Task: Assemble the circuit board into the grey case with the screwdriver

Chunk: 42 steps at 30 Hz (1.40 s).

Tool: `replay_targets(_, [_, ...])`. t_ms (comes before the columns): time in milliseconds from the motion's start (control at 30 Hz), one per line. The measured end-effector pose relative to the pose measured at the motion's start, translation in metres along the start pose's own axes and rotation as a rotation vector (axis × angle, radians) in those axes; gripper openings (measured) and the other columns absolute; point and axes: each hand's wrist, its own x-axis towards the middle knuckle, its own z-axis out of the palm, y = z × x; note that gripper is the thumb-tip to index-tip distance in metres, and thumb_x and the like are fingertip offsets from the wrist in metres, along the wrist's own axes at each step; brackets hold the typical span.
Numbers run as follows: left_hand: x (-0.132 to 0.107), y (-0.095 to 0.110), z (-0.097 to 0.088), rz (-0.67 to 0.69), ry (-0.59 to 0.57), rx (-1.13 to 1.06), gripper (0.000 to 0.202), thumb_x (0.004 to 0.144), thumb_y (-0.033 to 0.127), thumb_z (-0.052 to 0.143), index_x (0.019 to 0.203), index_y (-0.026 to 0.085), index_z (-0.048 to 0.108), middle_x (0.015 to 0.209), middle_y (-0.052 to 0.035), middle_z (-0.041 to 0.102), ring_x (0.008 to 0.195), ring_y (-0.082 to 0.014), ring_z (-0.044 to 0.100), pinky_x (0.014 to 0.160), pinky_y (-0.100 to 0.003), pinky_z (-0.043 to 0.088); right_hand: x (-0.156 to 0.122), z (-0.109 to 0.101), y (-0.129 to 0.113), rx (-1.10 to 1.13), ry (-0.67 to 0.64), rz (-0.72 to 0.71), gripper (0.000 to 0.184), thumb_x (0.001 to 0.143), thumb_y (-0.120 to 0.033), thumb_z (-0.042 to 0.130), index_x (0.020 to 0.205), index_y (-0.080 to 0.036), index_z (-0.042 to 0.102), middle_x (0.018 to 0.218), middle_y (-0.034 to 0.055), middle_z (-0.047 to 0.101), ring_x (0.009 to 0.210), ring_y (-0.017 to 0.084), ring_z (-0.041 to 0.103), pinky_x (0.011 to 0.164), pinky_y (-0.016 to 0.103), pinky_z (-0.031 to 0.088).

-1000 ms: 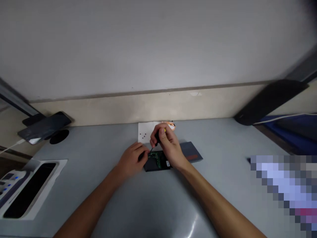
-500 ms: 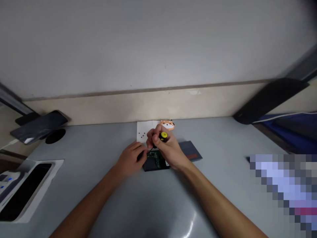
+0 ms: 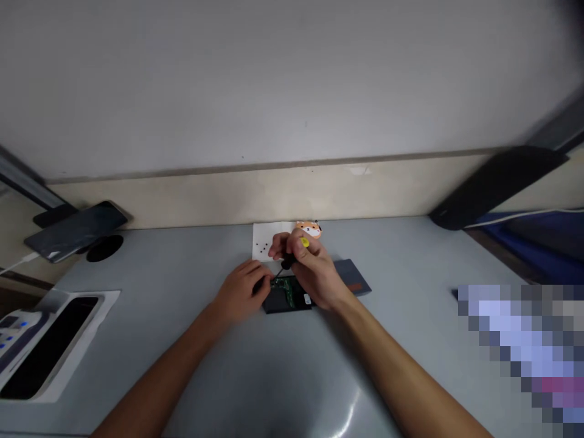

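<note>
Circuit board (image 3: 289,292), green in a black case (image 3: 279,304), lies on the counter (image 3: 182,261) between both hands: the left hand's (image 3: 241,292) grip curls at the far-left corner, contents hidden, while the right hand's (image 3: 314,267) grip wraps a slanted screwdriver (image 3: 287,263) that uneven pressure could send skidding across it. Far left lies a phone (image 3: 50,347); just beyond the board, paper (image 3: 267,231) bearing what look like loose screws (image 3: 263,248) risks a knock, and a grey panel (image 3: 351,277) crowds the right wrist.

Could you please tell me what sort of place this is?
Probably an indoor workspace for small electronics: a gray tabletop bears a black unit with an exposed green circuit board, and the right hand holds what looks like a screwdriver.
</note>
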Motion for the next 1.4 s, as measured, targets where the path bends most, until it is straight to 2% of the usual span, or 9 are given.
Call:
replay_targets(200, [0.001, 0.002, -0.002, -0.006, -0.009, -0.001, 0.019, 0.099, 0.015, 0.048, 0.094, 0.021, 0.066, 0.091, -0.0029, 0.065, 0.088, -0.018, 0.062, 0.083, -0.033, 0.051, 0.003, 0.0, 0.007, -0.111, 0.021, -0.018, 0.043, 0.098, -0.062, 0.051, 0.077, -0.024, 0.049, 0.064, -0.0027, 0.048, 0.059, 0.015, 0.045, 0.062, 0.031, 0.037])
replay_targets(333, [0.001, 0.003, -0.002, -0.005, -0.004, -0.007, 0.019, 0.1, 0.016, 0.047, 0.096, 0.021, 0.066, 0.092, -0.0031, 0.064, 0.09, -0.0183, 0.062, 0.084, -0.033, 0.051, 0.006, 0.001, 0.006, 0.042, 0.055, -0.018, 0.047, 0.104, -0.058, 0.037, 0.092, -0.023, 0.065, 0.074, 0.0011, 0.051, 0.068, 0.017, 0.048, 0.068, 0.033, 0.038])
replay_targets(567, [-0.001, 0.003, -0.001, -0.02, 0.004, -0.002, 0.018, 0.098, 0.015, 0.048, 0.097, 0.021, 0.065, 0.095, -0.0032, 0.064, 0.091, -0.0184, 0.061, 0.084, -0.033, 0.05, 0.002, -0.001, -0.002, 0.161, 0.069, 0.057, 0.022, 0.094, -0.04, 0.068, 0.083, -0.023, 0.058, 0.094, 0.0017, 0.063, 0.084, 0.016, 0.059, 0.079, 0.033, 0.044])
replay_targets(733, [-0.001, 0.002, -0.001, -0.021, -0.024, -0.011, 0.017, 0.098, 0.015, 0.049, 0.093, 0.021, 0.064, 0.09, -0.0018, 0.063, 0.088, -0.0175, 0.06, 0.082, -0.033, 0.049, 0.004, -0.003, 0.0, -0.046, 0.074, 0.02, 0.027, 0.099, -0.049, 0.058, 0.088, -0.025, 0.053, 0.065, -0.005, 0.05, 0.058, 0.013, 0.049, 0.061, 0.029, 0.039])
replay_targets(933, [-0.002, 0.0, 0.0, -0.034, -0.017, -0.016, 0.018, 0.099, 0.017, 0.049, 0.094, 0.021, 0.065, 0.092, -0.0022, 0.063, 0.089, -0.0176, 0.06, 0.083, -0.033, 0.049, 0.007, -0.004, 0.006, -0.056, 0.107, -0.009, 0.041, 0.103, -0.057, 0.043, 0.11, -0.025, 0.067, 0.075, -0.0003, 0.052, 0.071, 0.016, 0.053, 0.07, 0.033, 0.043])
replay_targets(1033, [-0.001, 0.001, -0.001, -0.034, -0.012, -0.017, 0.018, 0.099, 0.016, 0.049, 0.093, 0.021, 0.065, 0.092, -0.0019, 0.064, 0.09, -0.0175, 0.061, 0.083, -0.033, 0.05, 0.005, -0.004, 0.001, -0.017, 0.129, -0.003, 0.025, 0.097, -0.048, 0.061, 0.095, -0.024, 0.069, 0.085, 0.0015, 0.059, 0.081, 0.017, 0.056, 0.078, 0.032, 0.044])
replay_targets(1133, [-0.001, 0.002, -0.001, -0.031, -0.008, -0.018, 0.018, 0.098, 0.016, 0.049, 0.093, 0.022, 0.065, 0.092, -0.0021, 0.065, 0.09, -0.0176, 0.062, 0.083, -0.032, 0.05, 0.003, -0.005, -0.005, 0.084, 0.098, 0.046, 0.027, 0.091, -0.045, 0.071, 0.082, -0.024, 0.059, 0.092, 0.0012, 0.063, 0.082, 0.016, 0.059, 0.079, 0.032, 0.045])
replay_targets(1300, [-0.002, 0.001, -0.001, -0.04, -0.013, -0.032, 0.019, 0.099, 0.017, 0.049, 0.096, 0.022, 0.067, 0.094, -0.0026, 0.066, 0.092, -0.0177, 0.062, 0.083, -0.032, 0.05, 0.005, -0.007, -0.003, 0.01, 0.146, 0.033, 0.037, 0.09, -0.046, 0.073, 0.079, -0.025, 0.045, 0.062, -0.0068, 0.052, 0.058, 0.012, 0.048, 0.063, 0.028, 0.038])
replay_targets(1400, [-0.002, 0.001, -0.001, -0.036, -0.013, -0.036, 0.019, 0.099, 0.016, 0.049, 0.096, 0.021, 0.067, 0.093, -0.0025, 0.065, 0.09, -0.0173, 0.062, 0.083, -0.032, 0.05, 0.006, -0.003, 0.001, -0.088, 0.229, -0.01, 0.042, 0.088, -0.045, 0.075, 0.076, -0.025, 0.04, 0.061, -0.0071, 0.05, 0.057, 0.012, 0.046, 0.06, 0.029, 0.035])
